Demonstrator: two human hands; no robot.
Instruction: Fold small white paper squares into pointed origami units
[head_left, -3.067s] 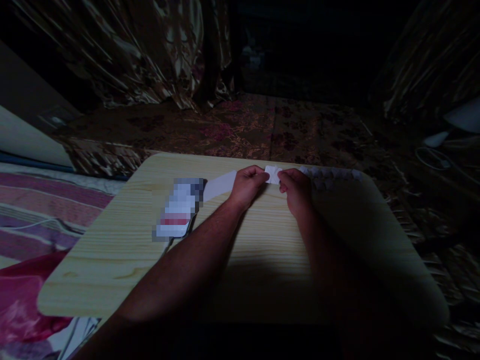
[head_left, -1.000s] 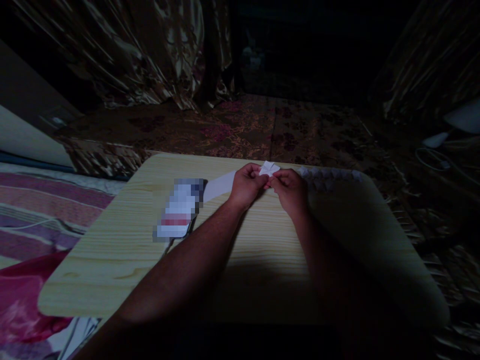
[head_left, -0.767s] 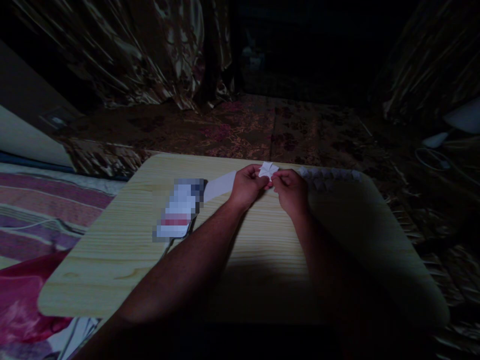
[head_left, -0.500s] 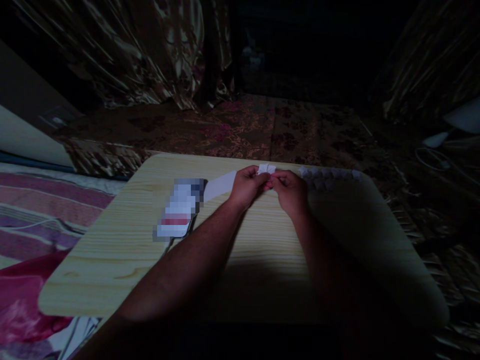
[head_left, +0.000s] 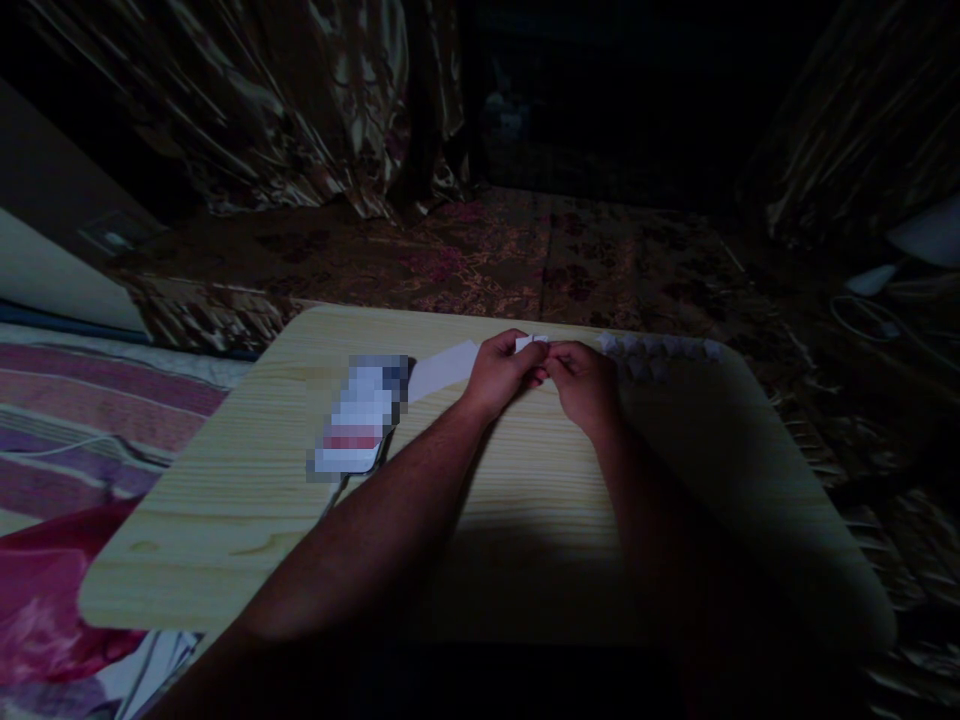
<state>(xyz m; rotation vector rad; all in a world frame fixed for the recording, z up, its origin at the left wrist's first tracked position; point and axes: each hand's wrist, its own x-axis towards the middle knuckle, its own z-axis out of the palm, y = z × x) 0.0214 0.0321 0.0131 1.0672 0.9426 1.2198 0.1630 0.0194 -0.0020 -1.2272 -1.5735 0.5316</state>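
Observation:
Near the far edge of the wooden table [head_left: 517,560], a small piece of folded white paper [head_left: 531,342] is pinched between my two hands. My left hand [head_left: 501,375] is closed on its left side, the thumb lying across the front and covering much of it. My right hand [head_left: 583,380] is closed too, thumb and fingertips meeting the paper's right side. The fingers hide most of its shape. Just beyond my right hand stand several small folded paper pieces [head_left: 649,345] in rows. A flat white paper sheet [head_left: 442,370] lies left of my left hand.
A phone [head_left: 356,415] with a blurred screen and a cable lies on the left of the table. Left of the table is a bed with a striped cover [head_left: 75,410] and pink cloth [head_left: 60,590]. Patterned brown fabric [head_left: 465,250] borders the far edge.
My left thumb and hand have shifted slightly right and now cover more of the folded paper. Less of its white top shows. The other things stay where they were.

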